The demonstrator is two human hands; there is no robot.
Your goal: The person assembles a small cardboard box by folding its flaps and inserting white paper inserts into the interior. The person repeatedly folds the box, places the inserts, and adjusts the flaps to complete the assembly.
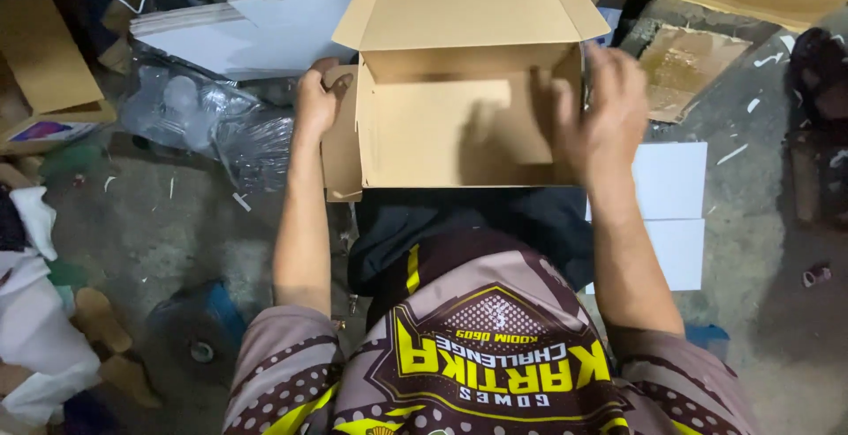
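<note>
Your left hand (315,99) gripped the cardboard box (459,126) by its side flap; your right hand (603,110) lay open, pressing its right wall. Squaring both walls evenly mattered.

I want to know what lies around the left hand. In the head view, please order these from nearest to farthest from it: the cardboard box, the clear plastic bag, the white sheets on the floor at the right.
1. Cardboard box: the left hand grips its side flap.
2. Clear plastic bag: on the floor, just to its left.
3. White sheets: far right, beyond the right hand.
</note>
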